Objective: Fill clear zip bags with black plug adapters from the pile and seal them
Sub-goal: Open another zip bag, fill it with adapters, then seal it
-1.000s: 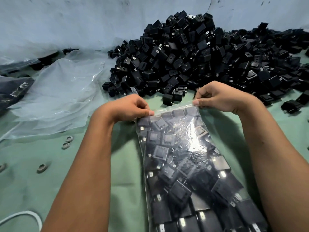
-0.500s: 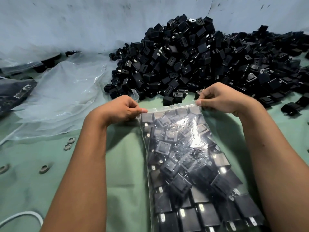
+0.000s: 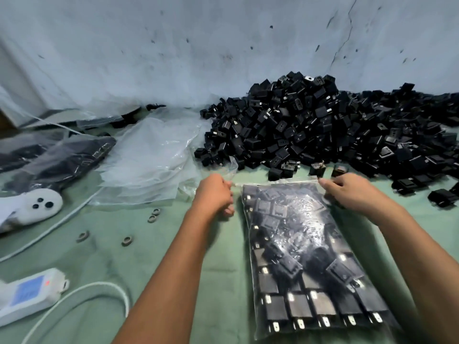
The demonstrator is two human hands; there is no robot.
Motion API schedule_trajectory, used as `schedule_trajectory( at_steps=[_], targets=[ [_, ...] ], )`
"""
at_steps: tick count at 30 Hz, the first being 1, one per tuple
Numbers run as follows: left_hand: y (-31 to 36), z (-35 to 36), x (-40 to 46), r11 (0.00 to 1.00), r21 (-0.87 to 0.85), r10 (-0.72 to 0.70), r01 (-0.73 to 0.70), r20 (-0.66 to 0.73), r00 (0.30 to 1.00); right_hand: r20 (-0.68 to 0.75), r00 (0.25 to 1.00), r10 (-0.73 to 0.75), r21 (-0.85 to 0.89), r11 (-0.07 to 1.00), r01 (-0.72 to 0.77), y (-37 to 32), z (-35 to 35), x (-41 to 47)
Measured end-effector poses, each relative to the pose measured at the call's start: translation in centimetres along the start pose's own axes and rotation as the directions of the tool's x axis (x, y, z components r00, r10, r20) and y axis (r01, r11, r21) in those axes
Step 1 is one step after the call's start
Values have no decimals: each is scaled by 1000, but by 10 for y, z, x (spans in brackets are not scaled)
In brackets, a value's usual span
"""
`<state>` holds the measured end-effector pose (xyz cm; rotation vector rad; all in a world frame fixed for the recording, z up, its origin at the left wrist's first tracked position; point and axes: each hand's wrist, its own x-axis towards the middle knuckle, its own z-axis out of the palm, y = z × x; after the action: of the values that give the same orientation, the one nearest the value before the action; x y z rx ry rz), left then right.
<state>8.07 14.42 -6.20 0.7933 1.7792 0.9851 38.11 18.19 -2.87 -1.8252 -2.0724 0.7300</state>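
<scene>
Both hands grip the top edge of a filled zip bag point(image 3: 305, 254) lying flat on a green cloth point(image 3: 154, 256): left hand point(image 3: 215, 194) pinching the left corner, right hand point(image 3: 347, 192) curled over the right corner. Black adapters pack the bag. Just beyond sits the adapter pile point(image 3: 323, 127) against a pale wall; empty bags point(image 3: 154, 155) lie left of it.

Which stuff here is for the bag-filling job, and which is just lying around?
For the job: filled zip bag, adapter pile, empty bags, left hand, right hand.

Lying about: small rings, white cable, white device with screen.
</scene>
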Motion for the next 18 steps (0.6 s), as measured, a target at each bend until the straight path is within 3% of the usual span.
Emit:
schedule_trajectory(
  at_steps=[2,4,6,12,16,18],
  targets=[
    [1,0,-33,982,-63,-163,178,190,968,113,994,8,-139,990,7,-7,-1,-25],
    [3,4,-64,982,189,-71,25,245,967,179,984,15,-179,984,18,-14,2,-46],
    [3,9,-89,893,412,105,-182,202,974,156,988,9,-120,993,10,-18,4,-67],
    [-2,-8,-115,940,300,141,-162,90,986,141,990,5,329,943,-52,-59,16,-105],
    [20,-62,-122,950,248,222,-189,-110,969,53,997,-54,666,745,5,-140,36,-109],
    [36,-99,-124,923,325,291,-208,-232,928,19,997,-72,762,647,32,-184,50,-98]
  ],
)
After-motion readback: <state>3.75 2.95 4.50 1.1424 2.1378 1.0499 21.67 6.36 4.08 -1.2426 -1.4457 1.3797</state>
